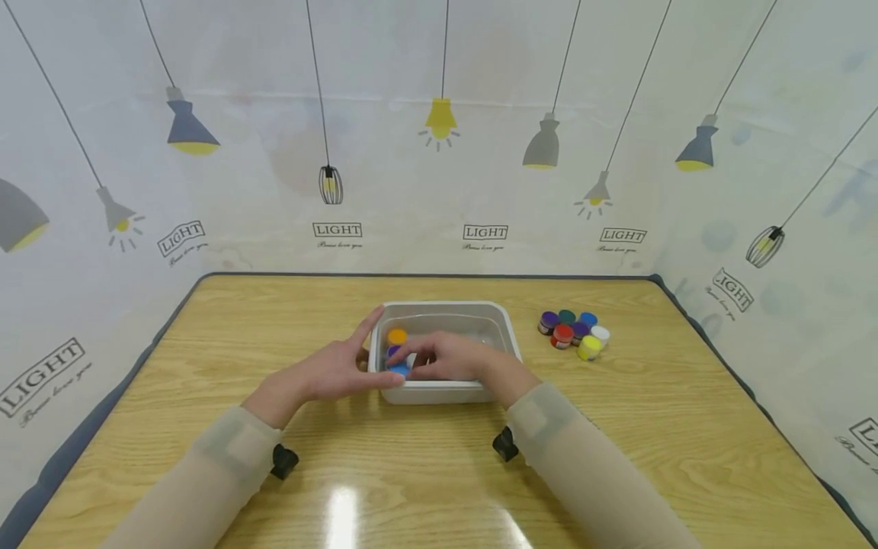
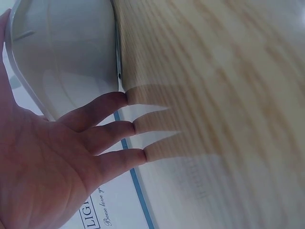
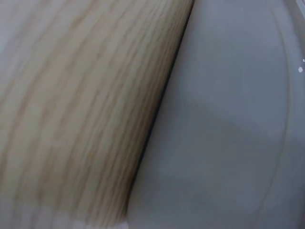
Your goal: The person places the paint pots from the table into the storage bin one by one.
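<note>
The left hand [image 1: 332, 370] spreads wide, thumb and forefinger at the nine-o'clock end of a white rectangular plastic tub [image 1: 439, 394]. Inside there, the right hand [image 1: 453, 357] bends its fingers beside small round orange-, purple- and blue-lidded jars [image 1: 396, 335]; whether it grips one, I cannot tell. Similar multicoloured jars [image 1: 562, 335] cluster outside, at three o'clock.

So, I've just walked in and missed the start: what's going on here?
A person's left hand is spread against the left end of a white rectangular plastic tub on a pale wooden table. Their right hand reaches inside, by small jars with round orange, purple and blue lids; whether it grips one is hard to tell. Seven more small jars with coloured lids sit clustered right of the tub.
</note>
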Tool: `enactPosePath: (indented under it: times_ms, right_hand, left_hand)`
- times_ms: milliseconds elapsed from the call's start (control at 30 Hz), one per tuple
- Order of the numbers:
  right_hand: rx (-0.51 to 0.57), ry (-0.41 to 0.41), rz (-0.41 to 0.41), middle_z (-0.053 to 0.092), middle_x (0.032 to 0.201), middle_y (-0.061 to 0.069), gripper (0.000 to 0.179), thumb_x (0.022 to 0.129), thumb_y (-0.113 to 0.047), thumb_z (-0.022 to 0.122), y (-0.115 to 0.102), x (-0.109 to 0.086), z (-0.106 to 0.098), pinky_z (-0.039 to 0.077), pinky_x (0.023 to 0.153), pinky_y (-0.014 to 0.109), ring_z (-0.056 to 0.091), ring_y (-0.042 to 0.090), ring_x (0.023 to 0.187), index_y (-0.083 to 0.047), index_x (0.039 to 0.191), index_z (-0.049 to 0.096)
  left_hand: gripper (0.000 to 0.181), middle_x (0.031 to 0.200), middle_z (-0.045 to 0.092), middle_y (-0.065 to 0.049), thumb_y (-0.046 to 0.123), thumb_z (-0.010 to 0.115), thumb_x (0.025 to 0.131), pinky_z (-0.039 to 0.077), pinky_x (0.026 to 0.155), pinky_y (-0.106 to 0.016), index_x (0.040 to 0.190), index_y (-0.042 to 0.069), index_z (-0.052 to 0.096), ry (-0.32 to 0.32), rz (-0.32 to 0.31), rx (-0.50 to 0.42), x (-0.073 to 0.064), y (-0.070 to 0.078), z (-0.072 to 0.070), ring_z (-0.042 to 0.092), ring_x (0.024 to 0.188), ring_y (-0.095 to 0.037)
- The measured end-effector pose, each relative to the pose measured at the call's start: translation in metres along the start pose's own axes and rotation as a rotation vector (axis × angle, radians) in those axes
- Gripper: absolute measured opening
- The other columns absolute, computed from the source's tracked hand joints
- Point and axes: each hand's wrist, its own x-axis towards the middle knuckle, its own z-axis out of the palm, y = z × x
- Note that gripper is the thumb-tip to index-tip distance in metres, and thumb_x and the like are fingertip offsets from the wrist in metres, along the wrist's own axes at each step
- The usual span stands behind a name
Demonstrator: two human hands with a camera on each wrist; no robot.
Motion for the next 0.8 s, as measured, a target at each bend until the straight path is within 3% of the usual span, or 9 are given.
enactPosePath:
  times_ms: [133,367,600,800]
  right_hand:
    - [-0.007,-0.007,0.014,0.077,0.131,-0.003,0.033,0.111,-0.023,0.068,-0.0001,0.0007,-0.0005,0.057,0.1,0.03,0.07,0.009,0.109,-0.028,0.143,0.075]
    - [-0.017,-0.017,0.026,0.077,0.13,-0.003,0.035,0.112,-0.022,0.065,-0.0004,0.0006,-0.0007,0.054,0.084,0.029,0.065,0.012,0.091,-0.031,0.145,0.074]
    - [-0.048,-0.016,0.013,0.074,0.137,-0.002,0.037,0.113,-0.02,0.064,-0.0002,0.0008,-0.001,0.051,0.083,0.028,0.057,0.012,0.082,-0.031,0.147,0.073]
    - [-0.059,-0.02,-0.001,0.074,0.14,0.0,0.039,0.112,-0.018,0.064,0.0014,0.0014,-0.002,0.05,0.084,0.027,0.057,0.01,0.086,-0.029,0.148,0.072]
  left_hand:
    - [0.126,0.155,0.063,-0.023,0.082,0.071,0.09,0.051,0.116,-0.061,0.174,0.045,-0.015,-0.002,-0.001,0.002,-0.0013,0.0014,-0.0011,0.067,0.137,-0.036]
    - [0.126,0.155,0.064,-0.023,0.082,0.071,0.09,0.051,0.116,-0.061,0.174,0.045,-0.015,-0.011,-0.003,-0.006,-0.0021,0.0028,-0.0019,0.067,0.137,-0.036]
    - [0.126,0.155,0.063,-0.023,0.083,0.071,0.089,0.05,0.117,-0.061,0.174,0.045,-0.015,-0.013,-0.006,-0.006,-0.0009,0.0028,-0.001,0.066,0.138,-0.037]
    - [0.125,0.155,0.063,-0.023,0.082,0.071,0.09,0.05,0.117,-0.06,0.174,0.045,-0.014,-0.01,-0.003,-0.013,-0.002,0.0024,-0.0015,0.067,0.137,-0.036]
